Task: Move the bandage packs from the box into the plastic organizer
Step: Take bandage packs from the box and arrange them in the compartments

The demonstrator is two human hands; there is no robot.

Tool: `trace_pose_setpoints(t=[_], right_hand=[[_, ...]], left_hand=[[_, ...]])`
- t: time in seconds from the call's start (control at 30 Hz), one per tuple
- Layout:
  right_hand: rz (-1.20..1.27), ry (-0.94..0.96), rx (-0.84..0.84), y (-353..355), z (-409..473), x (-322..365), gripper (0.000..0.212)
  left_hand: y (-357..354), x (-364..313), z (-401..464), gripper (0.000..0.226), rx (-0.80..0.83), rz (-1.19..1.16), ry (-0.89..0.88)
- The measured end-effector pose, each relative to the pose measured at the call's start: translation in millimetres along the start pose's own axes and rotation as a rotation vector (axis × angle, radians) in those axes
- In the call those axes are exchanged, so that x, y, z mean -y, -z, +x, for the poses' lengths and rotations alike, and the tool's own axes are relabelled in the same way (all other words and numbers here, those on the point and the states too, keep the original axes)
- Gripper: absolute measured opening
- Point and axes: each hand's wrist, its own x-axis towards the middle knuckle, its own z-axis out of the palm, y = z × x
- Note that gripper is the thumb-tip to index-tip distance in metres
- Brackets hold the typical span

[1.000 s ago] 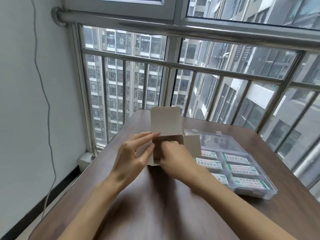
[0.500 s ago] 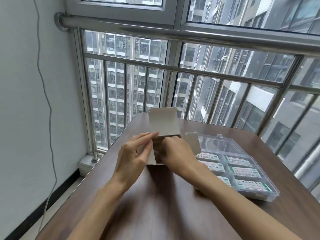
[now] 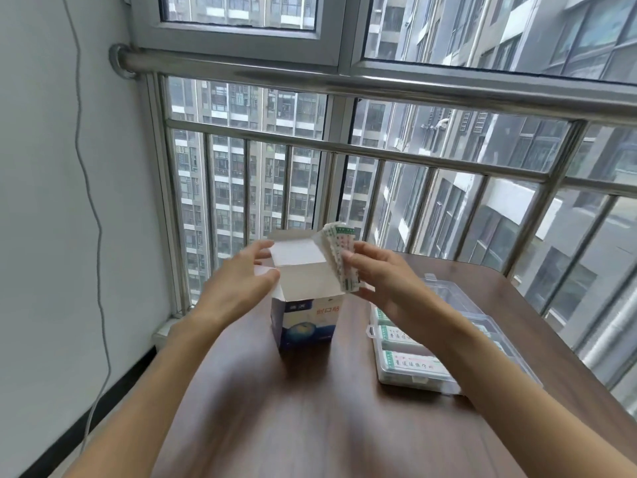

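Blue-and-white box (image 3: 307,324), centre of frame, bearing white Chinese characters reading 创口贴 on its front panel; green-edged printing on the bandage packs (image 3: 341,258) above and in the plastic organizer (image 3: 410,367), lower right, too blurred to read.

Box (image 3: 305,319): white and blue carton, stood upright, top flaps opened, just below the left-hand fingers (image 3: 263,251).
Bandage packs (image 3: 339,258): fanned white-green stack, pinched upright in the right-hand fingers (image 3: 348,257).
Plastic organizer (image 3: 413,372): clear, lid open, packs seen inside, under the right wrist.
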Motion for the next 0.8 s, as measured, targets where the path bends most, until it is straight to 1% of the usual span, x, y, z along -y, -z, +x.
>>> trace_pose_setpoints(t=[0.03,0.1,0.13,0.17,0.2,0.23,0.27,0.33,0.37,0.43,0.53,0.6,0.7,0.77,0.8], right_hand=[[0.019,-0.013,0.008,2.8,-1.3,1.3,0.013],[0.032,-0.037,0.036,9.0,-3.7,1.0,0.015],[0.034,-0.044,0.053,12.2,-5.1,-0.7,0.016],[0.037,-0.050,0.068,15.1,-7.1,-3.2,0.018],[0.039,-0.052,0.079,19.7,-9.8,-5.3,0.020],[0.033,-0.055,0.088,22.9,-12.7,-7.7,0.022],[0.021,-0.051,0.098,26.3,-16.2,-9.9,0.024],[0.002,-0.039,0.101,32.9,-24.2,-13.7,0.023],[-0.003,-0.041,0.080,36.7,-28.1,-15.1,0.020],[-0.020,-0.055,0.003,48.3,-36.5,-15.6,0.014],[-0.079,-0.102,-0.099,68.5,-43.9,-15.3,0.019],[-0.096,-0.113,-0.150,82.7,-47.4,-16.3,0.016],[-0.036,-0.114,-0.186,98.3,-49.3,-18.9,0.007],[-0.003,-0.117,-0.208,105.8,-49.4,-20.8,0.007],[0.010,-0.116,-0.215,108.4,-49.0,-22.1,0.008]], left_hand=[[1.7,-2.2,-0.4,0.051,-0.027,0.074,-0.003],[4.1,-10.6,-4.5,0.044,-0.142,0.182,-0.037],[4.2,-17.6,-8.9,0.040,-0.226,0.197,-0.078],[3.5,-26.8,-15.5,0.037,-0.300,0.164,-0.131],[1.1,-39.0,-23.0,0.035,-0.335,0.093,-0.188],[-2.6,-50.6,-30.5,0.033,-0.308,-0.001,-0.220],[-9.0,-60.5,-36.4,0.031,-0.235,-0.101,-0.229],[-29.1,-72.1,-39.5,0.023,-0.029,-0.222,-0.196],[-39.6,-74.5,-37.8,0.021,0.049,-0.261,-0.176],[-59.2,-79.6,-32.7,0.015,0.180,-0.376,-0.108],[-81.0,-88.3,-27.4,0.010,0.339,-0.581,0.037],[-97.0,-95.8,-25.6,0.013,0.370,-0.658,0.041],[-118.9,-107.4,-24.7,0.018,0.293,-0.689,0.016],[-130.1,-114.0,-25.7,0.016,0.247,-0.708,0.016],[-133.5,-116.0,-26.3,0.016,0.250,-0.724,0.014]])
